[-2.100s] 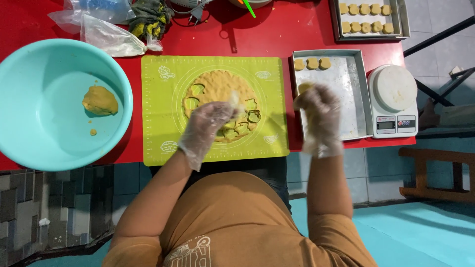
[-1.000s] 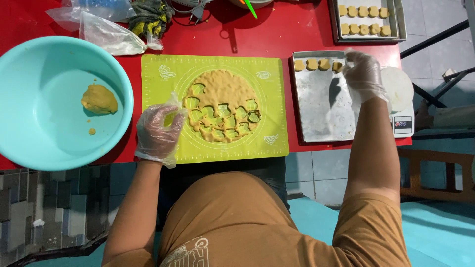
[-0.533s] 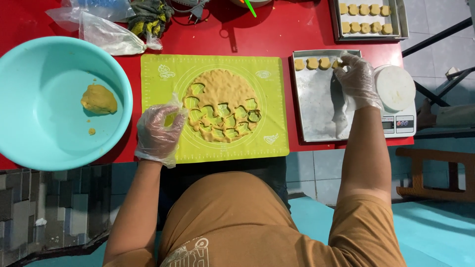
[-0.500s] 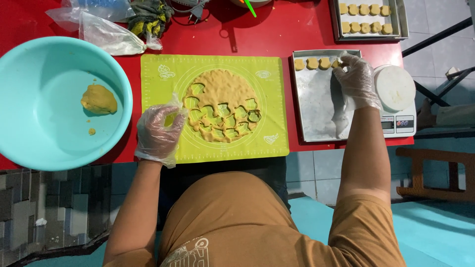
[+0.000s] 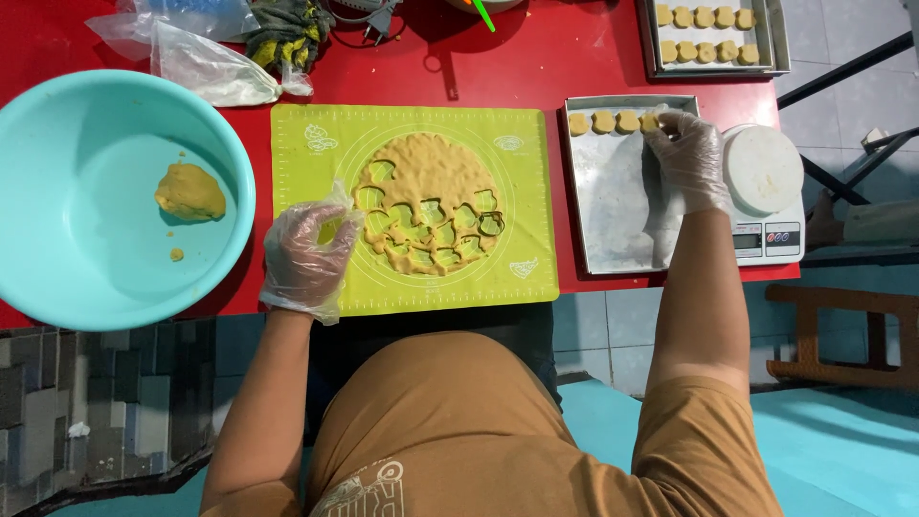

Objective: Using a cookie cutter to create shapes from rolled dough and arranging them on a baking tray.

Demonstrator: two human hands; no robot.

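Right gloved hand [image 5: 691,158] pinching small tan dough cut-out [image 5: 652,123] at row's end, grey metal tray [image 5: 613,230] 12 o'clock edge. Left gloved hand [image 5: 304,254] loosely curled, empty, resting on green silicone mat [image 5: 517,268], 9 o'clock of rolled dough sheet [image 5: 426,182].

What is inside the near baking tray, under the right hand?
The near baking tray holds four dough pieces in a row along its far edge. The gloved right hand covers the row's right end, so anything beneath it is hidden.
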